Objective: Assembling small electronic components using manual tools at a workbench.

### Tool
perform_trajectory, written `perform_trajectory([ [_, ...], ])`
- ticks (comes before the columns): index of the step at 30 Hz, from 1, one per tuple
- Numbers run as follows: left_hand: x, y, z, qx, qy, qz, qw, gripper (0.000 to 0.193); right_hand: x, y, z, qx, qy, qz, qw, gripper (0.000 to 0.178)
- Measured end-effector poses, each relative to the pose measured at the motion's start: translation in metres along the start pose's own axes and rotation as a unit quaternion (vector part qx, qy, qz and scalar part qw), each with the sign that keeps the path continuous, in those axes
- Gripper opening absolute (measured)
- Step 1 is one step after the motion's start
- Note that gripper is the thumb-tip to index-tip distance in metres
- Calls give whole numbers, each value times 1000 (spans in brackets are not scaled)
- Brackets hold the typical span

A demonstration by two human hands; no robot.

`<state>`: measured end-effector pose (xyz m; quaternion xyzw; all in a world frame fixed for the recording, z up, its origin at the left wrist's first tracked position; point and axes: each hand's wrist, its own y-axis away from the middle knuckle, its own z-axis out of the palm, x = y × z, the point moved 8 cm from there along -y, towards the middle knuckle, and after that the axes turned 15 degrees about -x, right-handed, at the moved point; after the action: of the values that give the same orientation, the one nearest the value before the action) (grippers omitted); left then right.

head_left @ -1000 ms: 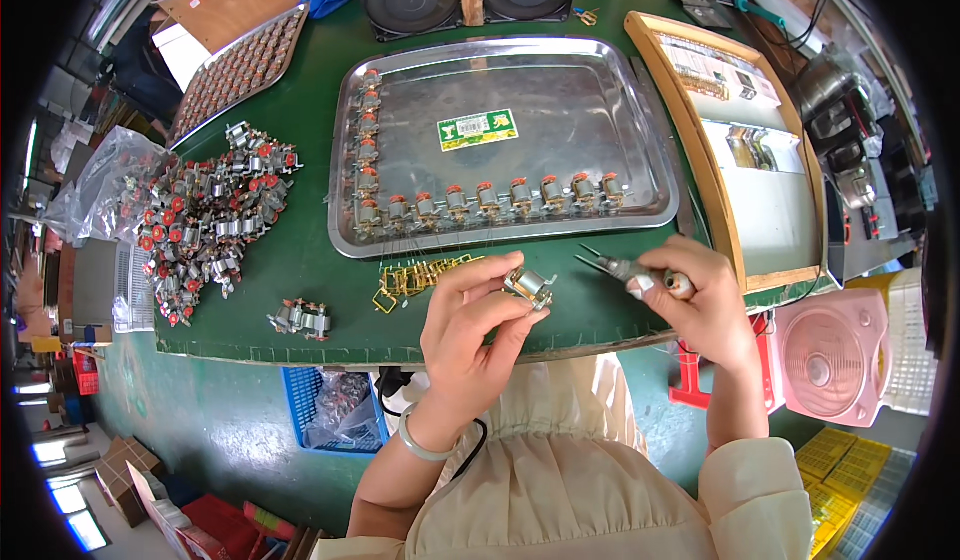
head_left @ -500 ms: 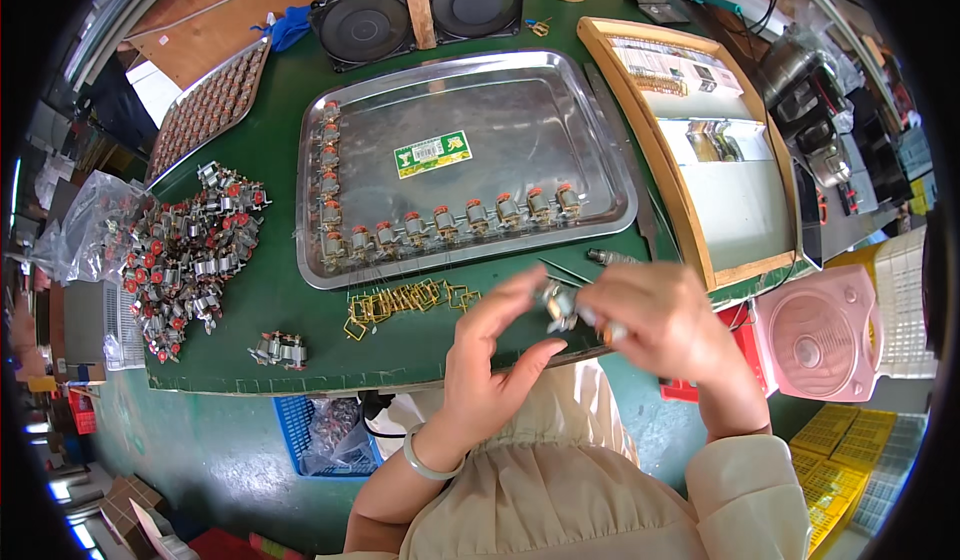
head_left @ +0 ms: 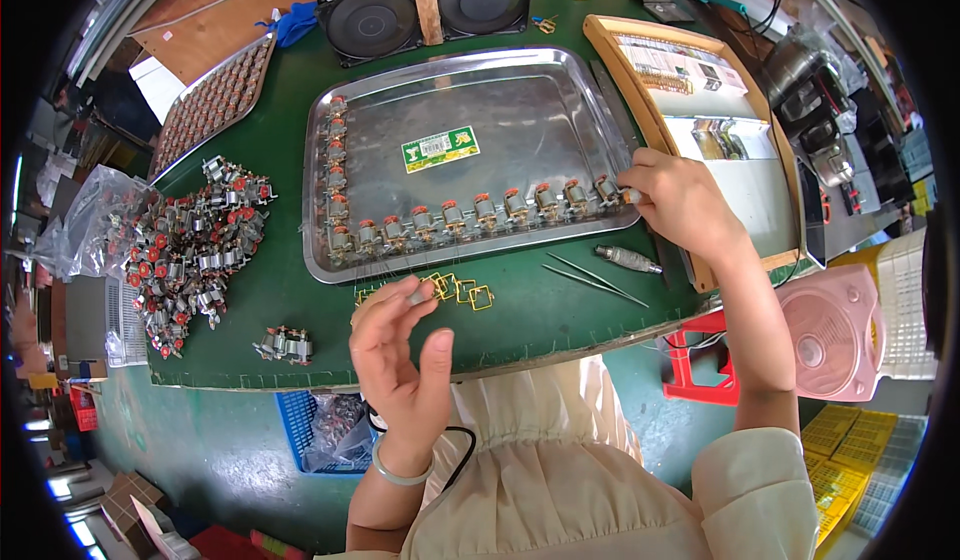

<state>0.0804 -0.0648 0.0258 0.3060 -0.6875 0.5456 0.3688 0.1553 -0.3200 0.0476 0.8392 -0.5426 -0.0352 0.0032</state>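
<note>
My right hand (head_left: pixel 680 200) reaches over the right rim of the metal tray (head_left: pixel 470 60), its fingertips pinched at a small electric motor (head_left: pixel 606 190) that stands at the right end of the front row. More such motors (head_left: pixel 453 217), silver with red tops, line the tray's front and left sides. Empty, with fingers apart and slightly curled, my left hand (head_left: pixel 405 360) hovers at the table's front edge. Beside its fingertips lie several bent brass-coloured wire frames (head_left: pixel 481 298), partly hidden by the hand. A pale cover shows on one left fingertip.
A heap of motors (head_left: pixel 205 250) and a small group (head_left: pixel 284 345) lie at left. Tweezers (head_left: pixel 597 285) and a grey cylindrical tool (head_left: pixel 627 259) are near the front edge. A wooden-framed box (head_left: pixel 680 150) stands right, two black fans (head_left: pixel 425 15) at the back.
My right hand has carried a motor from in front of me to the front row's right end. My left hand has let go and moved left, towards the wire frames.
</note>
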Motion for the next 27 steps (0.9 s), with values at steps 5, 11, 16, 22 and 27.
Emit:
perform_trajectory([
  [5,4,1,-14,29,4,-16,999,33,-7,-4,-5,3,-93,-19,995,19],
  [11,7,4,-19,44,1,-13,999,29,-24,-11,4,2,-62,-84,995,20],
  [16,5,5,-22,53,-11,-22,998,27,-25,-12,4,3,-44,-110,993,25],
  [22,7,3,-24,53,-11,-20,998,26,-19,-10,-2,13,-73,-106,992,28],
  [27,6,5,-32,66,-24,-25,997,24,-1,2,-15,26,-85,-43,995,22],
])
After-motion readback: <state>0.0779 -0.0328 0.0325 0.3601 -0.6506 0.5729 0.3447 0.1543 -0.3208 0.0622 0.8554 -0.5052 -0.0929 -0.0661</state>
